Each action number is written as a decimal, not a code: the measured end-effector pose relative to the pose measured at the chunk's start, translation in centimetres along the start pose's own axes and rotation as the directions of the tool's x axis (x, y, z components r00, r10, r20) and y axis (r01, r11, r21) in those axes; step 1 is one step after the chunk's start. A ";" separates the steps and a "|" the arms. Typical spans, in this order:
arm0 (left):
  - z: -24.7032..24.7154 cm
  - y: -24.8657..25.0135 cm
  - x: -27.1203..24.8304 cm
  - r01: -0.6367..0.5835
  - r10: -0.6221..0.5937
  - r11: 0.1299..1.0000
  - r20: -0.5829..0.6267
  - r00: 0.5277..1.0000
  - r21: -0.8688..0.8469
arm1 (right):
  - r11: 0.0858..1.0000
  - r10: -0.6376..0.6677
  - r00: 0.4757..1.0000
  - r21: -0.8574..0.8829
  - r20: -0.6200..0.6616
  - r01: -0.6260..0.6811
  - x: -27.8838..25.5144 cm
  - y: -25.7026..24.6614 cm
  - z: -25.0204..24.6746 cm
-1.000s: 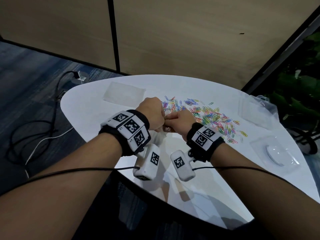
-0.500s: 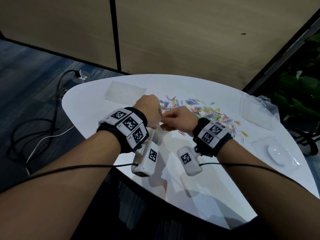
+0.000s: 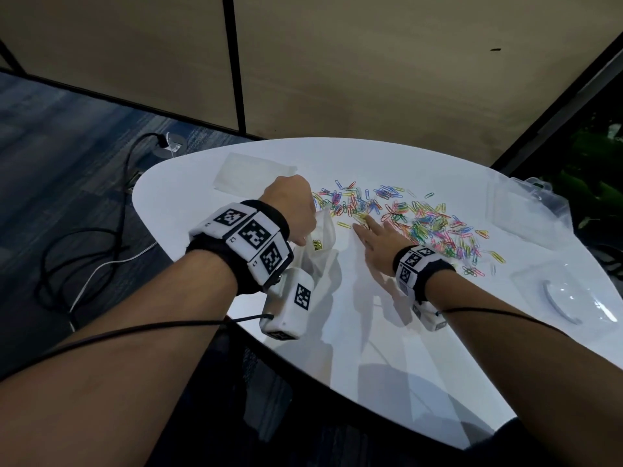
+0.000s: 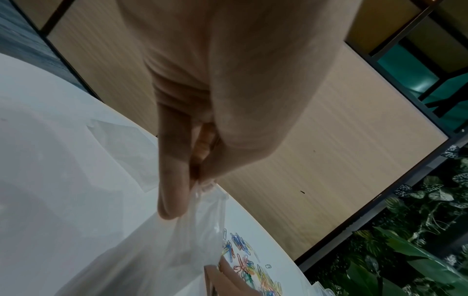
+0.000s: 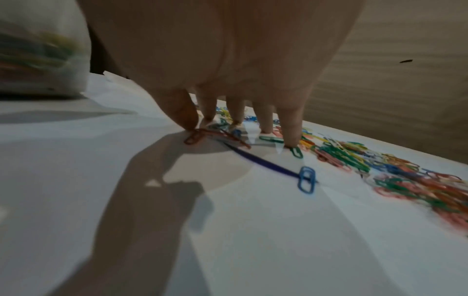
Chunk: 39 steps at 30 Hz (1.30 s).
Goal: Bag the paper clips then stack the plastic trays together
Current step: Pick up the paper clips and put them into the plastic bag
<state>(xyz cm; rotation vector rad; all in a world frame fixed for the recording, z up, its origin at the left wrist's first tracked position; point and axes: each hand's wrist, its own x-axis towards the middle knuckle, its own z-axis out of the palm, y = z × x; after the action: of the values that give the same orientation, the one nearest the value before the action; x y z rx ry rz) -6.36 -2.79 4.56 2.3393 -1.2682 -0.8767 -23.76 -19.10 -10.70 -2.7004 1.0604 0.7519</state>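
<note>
A spread of coloured paper clips [image 3: 414, 217] covers the middle of the white table [image 3: 387, 348]. My left hand [image 3: 293, 210] pinches the top edge of a clear plastic bag [image 3: 320, 251], held upright with a few clips inside; the pinch shows in the left wrist view [image 4: 200, 180] on the bag [image 4: 177, 250]. My right hand [image 3: 374, 234] lies open, its straight fingertips [image 5: 291, 138] pressing on clips [image 5: 354, 158] at the pile's near edge. A clear plastic tray [image 3: 580, 294] sits at the right, another [image 3: 519, 210] behind it.
A flat clear bag or sheet [image 3: 253, 171] lies at the table's far left. The table edge curves close to my arms. Black and white cables [image 3: 101, 257] run over the carpet on the left. A wooden partition [image 3: 371, 79] stands behind, plants [image 3: 593, 183] to the right.
My hands were together at the bag's mouth. The right hand has since left the bag and reached out flat onto the clips; the left keeps holding the bag.
</note>
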 end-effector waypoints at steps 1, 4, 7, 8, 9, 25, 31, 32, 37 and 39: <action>0.1 0.0 0.1 0.003 -0.003 1.000 0.001 1.000 -0.004 | 1.000 0.004 1.000 -0.004 0.002 -0.004 -0.1 -0.3 0.0; 0.4 0.0 0.0 0.013 -0.013 1.000 0.011 1.000 -0.009 | 0.996 -0.003 0.995 -0.086 -0.099 -0.006 -0.5 -1.3 0.4; 0.5 0.2 0.0 0.007 -0.007 1.000 0.008 1.000 -0.008 | 0.988 -0.017 0.979 -0.153 -0.201 -0.014 -1.0 -2.2 0.8; 0.5 0.2 -0.1 0.007 -0.007 1.000 0.007 1.000 -0.011 | 0.983 -0.011 0.979 -0.179 -0.205 -0.026 -1.3 -2.5 0.7; 0.6 0.2 -0.1 0.010 -0.009 1.000 0.007 1.000 -0.012 | 0.977 -0.014 0.980 -0.210 -0.198 -0.029 -1.7 -2.8 0.5; 0.8 0.9 0.2 -0.006 0.006 1.000 0.028 1.000 0.000 | 0.042 0.397 0.918 0.999 -0.004 -0.014 -3.6 2.5 -4.9; 1.0 1.3 0.0 -0.027 0.025 0.999 0.031 0.999 0.045 | -0.306 0.139 0.989 0.947 -0.055 0.096 -7.4 -2.5 -9.1; 0.9 1.3 0.0 -0.017 0.016 0.999 0.024 1.000 0.030 | -0.303 0.084 0.996 0.951 -0.037 0.061 -7.8 -3.5 -9.4; 0.7 1.2 -0.3 -0.011 0.011 0.999 0.012 1.000 -0.035 | -0.220 -0.058 0.998 0.974 0.034 -0.046 -8.7 -7.1 -9.1; 0.6 1.4 -0.5 -0.026 0.027 0.999 0.029 0.999 -0.039 | -0.181 -0.007 1.000 0.983 0.025 -0.026 -8.6 -7.8 -9.0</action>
<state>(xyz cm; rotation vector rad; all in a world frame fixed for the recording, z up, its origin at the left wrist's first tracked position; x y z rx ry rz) -7.85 -3.15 5.04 2.2827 -1.2797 -0.9226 -20.37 -10.95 1.01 -1.1285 0.9305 -0.2216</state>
